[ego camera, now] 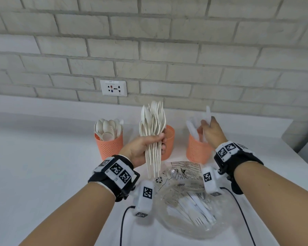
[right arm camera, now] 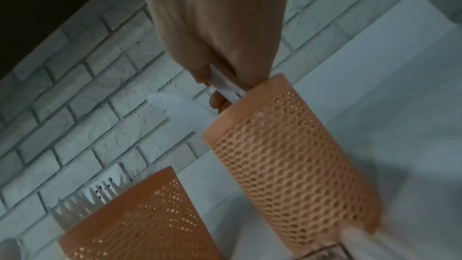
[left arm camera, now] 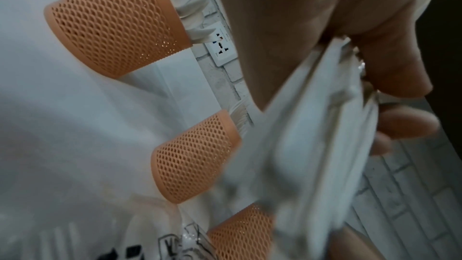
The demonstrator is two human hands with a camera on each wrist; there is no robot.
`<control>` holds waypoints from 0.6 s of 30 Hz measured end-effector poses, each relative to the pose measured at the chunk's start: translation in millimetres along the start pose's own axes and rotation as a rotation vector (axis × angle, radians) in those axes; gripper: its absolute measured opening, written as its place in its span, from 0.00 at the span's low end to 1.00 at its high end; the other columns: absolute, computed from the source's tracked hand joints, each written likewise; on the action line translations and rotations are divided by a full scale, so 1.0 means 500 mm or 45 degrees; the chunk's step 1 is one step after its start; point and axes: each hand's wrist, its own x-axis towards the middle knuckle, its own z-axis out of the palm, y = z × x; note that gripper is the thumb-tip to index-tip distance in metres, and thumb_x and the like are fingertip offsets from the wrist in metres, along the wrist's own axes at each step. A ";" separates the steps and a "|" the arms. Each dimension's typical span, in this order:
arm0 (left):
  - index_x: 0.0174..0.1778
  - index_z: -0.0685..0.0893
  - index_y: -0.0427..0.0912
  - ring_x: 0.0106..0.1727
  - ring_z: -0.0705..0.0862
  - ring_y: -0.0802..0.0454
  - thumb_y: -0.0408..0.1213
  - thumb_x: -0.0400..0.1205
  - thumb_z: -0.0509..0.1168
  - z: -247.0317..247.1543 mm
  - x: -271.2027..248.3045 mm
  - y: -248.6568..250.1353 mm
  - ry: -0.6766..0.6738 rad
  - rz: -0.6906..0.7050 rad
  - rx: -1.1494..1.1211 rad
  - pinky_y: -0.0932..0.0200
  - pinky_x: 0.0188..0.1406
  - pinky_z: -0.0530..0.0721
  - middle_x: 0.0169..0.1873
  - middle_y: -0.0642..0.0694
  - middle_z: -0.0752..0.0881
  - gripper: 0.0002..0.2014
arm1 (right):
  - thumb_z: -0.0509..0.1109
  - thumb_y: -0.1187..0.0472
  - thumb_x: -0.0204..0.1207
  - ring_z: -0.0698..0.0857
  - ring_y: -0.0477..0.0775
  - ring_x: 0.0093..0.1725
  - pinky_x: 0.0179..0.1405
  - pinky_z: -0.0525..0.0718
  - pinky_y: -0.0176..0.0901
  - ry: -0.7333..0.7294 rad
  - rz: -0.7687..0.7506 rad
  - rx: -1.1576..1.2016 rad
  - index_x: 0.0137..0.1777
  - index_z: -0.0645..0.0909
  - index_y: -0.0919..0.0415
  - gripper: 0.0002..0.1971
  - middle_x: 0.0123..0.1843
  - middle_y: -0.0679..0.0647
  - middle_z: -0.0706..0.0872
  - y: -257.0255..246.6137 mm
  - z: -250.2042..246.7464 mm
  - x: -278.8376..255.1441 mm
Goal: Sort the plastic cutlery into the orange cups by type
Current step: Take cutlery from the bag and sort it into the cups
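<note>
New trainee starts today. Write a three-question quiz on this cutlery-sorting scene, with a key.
1. True or false: the left hand grips a bundle of cutlery.
2. Which orange cup does the right hand reach into: A left cup, B middle cup, C right cup?
3. Fill in: the left cup holds ____.

Key: 1 true; 2 C; 3 spoons.

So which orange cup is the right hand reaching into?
The rightmost orange cup, the one with knives; the right hand grips a knife at its rim.
</note>
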 end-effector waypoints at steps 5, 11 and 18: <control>0.39 0.90 0.42 0.32 0.86 0.55 0.38 0.64 0.78 0.002 -0.004 -0.004 0.036 0.007 0.050 0.61 0.36 0.87 0.32 0.47 0.87 0.10 | 0.59 0.59 0.82 0.75 0.59 0.67 0.67 0.70 0.47 -0.072 -0.025 -0.134 0.75 0.64 0.62 0.22 0.71 0.62 0.73 -0.008 0.002 0.006; 0.48 0.83 0.39 0.34 0.87 0.54 0.35 0.75 0.67 0.010 -0.001 -0.002 0.176 0.038 0.018 0.60 0.37 0.87 0.36 0.47 0.89 0.08 | 0.71 0.61 0.73 0.77 0.50 0.50 0.51 0.73 0.31 0.183 -0.744 -0.014 0.58 0.80 0.64 0.14 0.49 0.54 0.79 -0.099 0.023 -0.036; 0.51 0.82 0.32 0.36 0.90 0.52 0.32 0.71 0.64 0.022 -0.009 0.011 0.160 0.115 0.054 0.60 0.40 0.89 0.33 0.41 0.89 0.14 | 0.71 0.52 0.75 0.84 0.44 0.27 0.31 0.83 0.37 -0.701 -0.311 0.005 0.42 0.84 0.59 0.10 0.31 0.54 0.87 -0.153 0.084 -0.133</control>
